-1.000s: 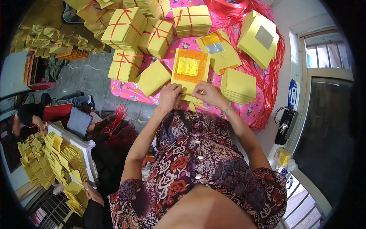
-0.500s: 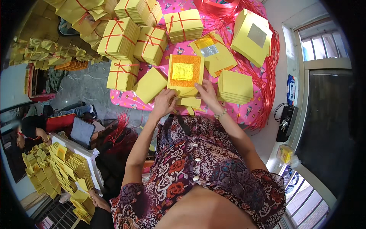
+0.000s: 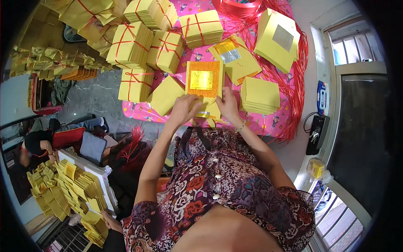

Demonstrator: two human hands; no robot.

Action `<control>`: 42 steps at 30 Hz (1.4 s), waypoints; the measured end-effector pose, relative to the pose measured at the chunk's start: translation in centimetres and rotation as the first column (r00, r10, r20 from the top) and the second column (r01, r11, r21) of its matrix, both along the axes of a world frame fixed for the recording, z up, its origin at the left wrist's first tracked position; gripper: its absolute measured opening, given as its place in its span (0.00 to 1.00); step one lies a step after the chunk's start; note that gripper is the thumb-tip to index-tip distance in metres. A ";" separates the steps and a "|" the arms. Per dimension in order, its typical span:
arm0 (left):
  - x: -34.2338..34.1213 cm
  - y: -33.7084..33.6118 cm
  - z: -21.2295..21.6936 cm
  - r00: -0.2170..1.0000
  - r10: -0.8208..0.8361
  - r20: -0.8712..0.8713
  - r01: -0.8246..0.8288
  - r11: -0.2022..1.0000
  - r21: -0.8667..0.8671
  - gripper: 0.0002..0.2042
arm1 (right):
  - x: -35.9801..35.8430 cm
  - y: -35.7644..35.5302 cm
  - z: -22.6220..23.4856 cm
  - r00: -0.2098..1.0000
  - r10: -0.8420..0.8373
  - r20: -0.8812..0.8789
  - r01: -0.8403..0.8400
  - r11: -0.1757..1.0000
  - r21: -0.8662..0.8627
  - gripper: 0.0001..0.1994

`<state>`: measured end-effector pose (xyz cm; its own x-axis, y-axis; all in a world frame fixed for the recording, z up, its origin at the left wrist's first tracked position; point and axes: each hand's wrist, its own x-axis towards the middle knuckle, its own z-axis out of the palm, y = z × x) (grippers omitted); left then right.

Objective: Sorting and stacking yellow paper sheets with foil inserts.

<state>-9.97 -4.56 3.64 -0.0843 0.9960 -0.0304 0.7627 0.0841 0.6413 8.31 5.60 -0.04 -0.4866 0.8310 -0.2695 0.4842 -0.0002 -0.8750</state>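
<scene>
A yellow paper sheet with an orange panel and a shiny gold square lies before me on the pink patterned cloth. My left hand is closed at its lower left edge, fingers bent over the paper. At the lower right edge my right hand pinches the paper between thumb and fingers. Between my hands, below the orange panel, are yellow paper flaps with a small shiny strip. A plain yellow packet lies left of the sheet, and a stack of yellow paper stands right of it.
Several yellow bundles tied with red ribbon stand at the far left of the table. Loose red ribbon runs down the right side, beside a large yellow stack. At lower left, another person's hand is by more yellow paper.
My right thumb has slid off the orange panel to the sheet's right edge. My left hand has shifted slightly right, and a shiny strip now shows between my hands.
</scene>
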 end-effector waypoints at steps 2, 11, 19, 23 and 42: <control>1.0 1.9 0.0 0.965 0.111 0.238 -0.102 0.994 -0.051 0.12 | 0.0 -0.2 -0.7 1.000 0.000 0.008 -0.002 0.973 0.232 0.14; 3.4 5.3 -4.2 0.446 0.339 0.828 -0.239 0.937 -0.255 0.13 | -0.8 -1.5 2.8 0.978 0.133 0.158 -0.179 0.929 0.324 0.20; 3.2 4.9 -5.9 0.302 0.343 0.889 -0.307 0.918 -0.250 0.13 | -0.9 -1.9 1.8 0.978 0.185 0.095 -0.208 0.882 0.423 0.29; 3.0 4.6 -5.6 0.324 0.390 0.862 -0.285 0.909 -0.304 0.10 | -0.8 -1.2 0.0 0.984 0.109 -0.143 -0.084 0.982 0.169 0.27; 3.4 4.4 -5.2 0.292 0.438 0.851 -0.330 0.881 -0.340 0.12 | -0.5 0.9 -2.0 0.960 -0.126 -0.250 0.084 0.982 -0.171 0.17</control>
